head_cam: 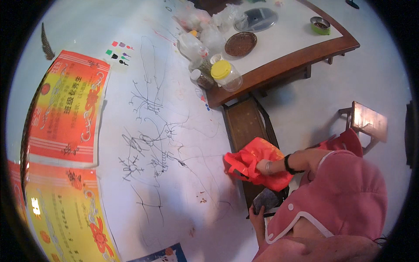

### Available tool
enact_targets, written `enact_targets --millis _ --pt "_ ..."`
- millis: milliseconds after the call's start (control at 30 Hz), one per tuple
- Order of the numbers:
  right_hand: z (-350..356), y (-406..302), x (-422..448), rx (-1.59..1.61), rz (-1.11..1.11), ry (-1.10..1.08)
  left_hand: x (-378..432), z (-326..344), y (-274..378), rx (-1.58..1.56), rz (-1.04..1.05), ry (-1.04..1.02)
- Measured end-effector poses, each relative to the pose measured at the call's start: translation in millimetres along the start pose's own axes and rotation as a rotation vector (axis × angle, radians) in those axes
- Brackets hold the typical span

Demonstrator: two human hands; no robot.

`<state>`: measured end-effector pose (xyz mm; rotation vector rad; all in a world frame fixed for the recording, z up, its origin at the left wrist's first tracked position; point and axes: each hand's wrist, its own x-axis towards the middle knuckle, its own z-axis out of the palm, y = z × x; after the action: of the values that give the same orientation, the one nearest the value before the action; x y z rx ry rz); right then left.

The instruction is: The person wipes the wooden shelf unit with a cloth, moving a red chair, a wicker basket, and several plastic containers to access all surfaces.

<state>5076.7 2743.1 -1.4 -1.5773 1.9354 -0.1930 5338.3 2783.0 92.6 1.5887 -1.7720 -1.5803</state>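
Note:
My right hand (263, 167), with a black band and bracelets on its wrist, is closed on a bright red fabric bag (258, 154) with yellow printing. The crumpled bag lies over a dark wooden bench (245, 121) against the wall. Lower in the picture, my left hand (258, 211) has its thumb and fingers on a dark grey, rough-looking item (265, 200), perhaps a folded cloth; its exact kind cannot be told. This item is just below the bag, near the bench's lower end. The inside of the bag is hidden.
A wood-edged table (281, 65) holds a yellow-lidded plastic jar (226, 73), a woven basket (241, 44), plastic bags (209, 32) and a green-sided bowl (320, 25). A small wooden stool (368, 121) stands on the right. Red and yellow certificates (65, 108) hang on the scribbled wall (183, 144).

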Motion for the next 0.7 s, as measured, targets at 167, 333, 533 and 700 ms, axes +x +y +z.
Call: enact_targets --millis 167,333,533,700 --pt "-117.0 35.3 -54.5 0.374 -0.02 0.248 11.3 -3.6 -10.3 0.036 -0.009 0.134" --pt "-246.0 95.7 -128.4 0.972 -0.168 0.966 33.7 13.7 4.7 0.018 0.085 0.146" --pt "-377.1 164.2 -146.3 0.713 -0.142 1.404 54.1 37.7 28.6 0.087 0.12 0.118" --pt "-419.2 303.7 -86.2 -0.037 0.246 1.634 60.4 50.2 60.2 0.056 0.136 0.139"
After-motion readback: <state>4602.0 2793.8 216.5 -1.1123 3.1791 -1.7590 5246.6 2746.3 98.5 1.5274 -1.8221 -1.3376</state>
